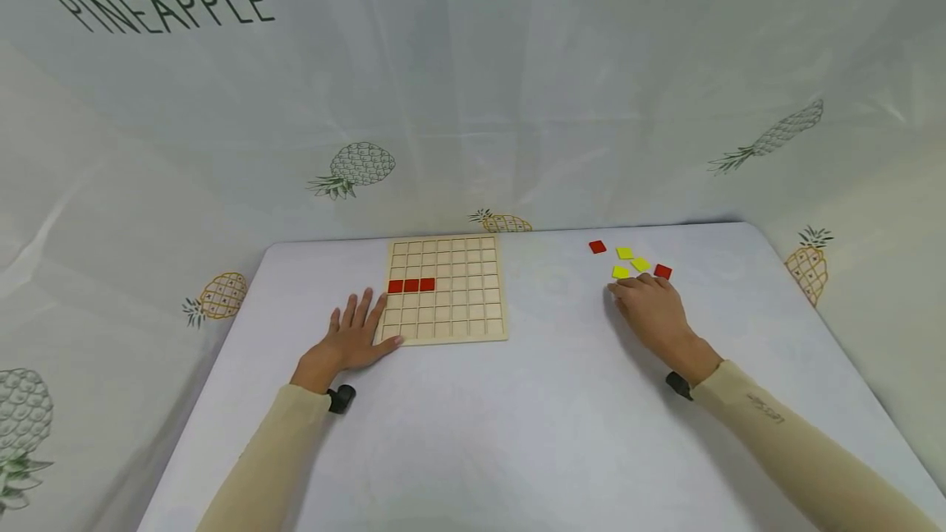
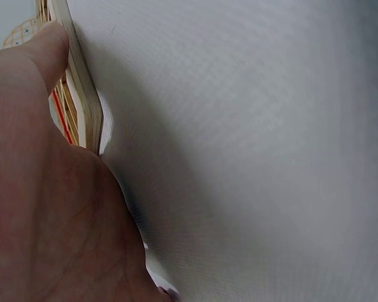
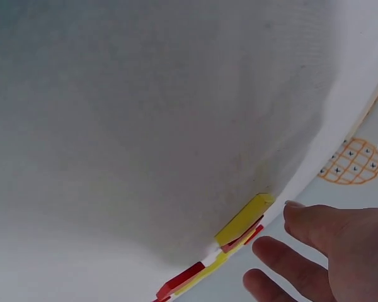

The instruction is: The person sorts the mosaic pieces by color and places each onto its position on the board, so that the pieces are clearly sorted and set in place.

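Note:
My left hand (image 1: 355, 343) lies with spread fingers at the near left corner of a pale wooden grid board (image 1: 473, 302); its thumb rests on the near edge. In the left wrist view the thumb (image 2: 50, 53) touches the board's rim (image 2: 88, 104). Three red square tiles (image 1: 411, 286) sit side by side in one row at the board's left side. My right hand (image 1: 654, 310) is at a group of loose tiles, closest to a yellow tile (image 1: 620, 272). In the right wrist view its fingers are apart, nothing between them, beside a yellow tile (image 3: 244, 220).
Two more yellow tiles (image 1: 625, 253) lie beyond the right hand, with one red tile (image 1: 597, 246) to their left and another red tile (image 1: 663, 271) to their right. A white cloth covers the table (image 1: 473, 433). Behind it hangs a pineapple-print curtain (image 1: 488, 105).

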`<control>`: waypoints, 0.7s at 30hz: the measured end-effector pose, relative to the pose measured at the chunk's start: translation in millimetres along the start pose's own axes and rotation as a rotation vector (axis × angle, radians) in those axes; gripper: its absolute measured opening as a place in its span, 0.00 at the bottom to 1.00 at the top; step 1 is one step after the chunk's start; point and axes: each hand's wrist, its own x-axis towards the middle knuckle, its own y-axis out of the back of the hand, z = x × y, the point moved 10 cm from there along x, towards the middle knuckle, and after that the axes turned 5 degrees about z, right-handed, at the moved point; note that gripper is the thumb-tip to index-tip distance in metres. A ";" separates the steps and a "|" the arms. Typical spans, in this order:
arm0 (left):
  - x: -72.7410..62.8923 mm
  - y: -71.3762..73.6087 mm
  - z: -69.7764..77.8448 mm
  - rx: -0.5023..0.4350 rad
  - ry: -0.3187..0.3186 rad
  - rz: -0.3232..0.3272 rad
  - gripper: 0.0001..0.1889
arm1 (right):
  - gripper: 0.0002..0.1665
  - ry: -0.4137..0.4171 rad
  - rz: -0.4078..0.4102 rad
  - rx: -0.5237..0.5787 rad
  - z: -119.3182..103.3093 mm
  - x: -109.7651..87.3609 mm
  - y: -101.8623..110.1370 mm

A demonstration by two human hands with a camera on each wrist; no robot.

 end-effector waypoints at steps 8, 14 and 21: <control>1.8 -1.5 0.4 -0.006 -0.014 -0.010 0.57 | 0.17 -0.003 -0.044 -0.050 5.5 -0.5 -4.0; 1.4 0.1 0.6 -0.013 -0.016 -0.001 0.57 | 0.15 -0.003 -0.034 -0.043 10.3 1.3 -4.2; -4.3 4.3 5.9 -0.005 0.000 -0.021 0.53 | 0.21 -0.005 -0.066 -0.069 13.5 4.1 -9.7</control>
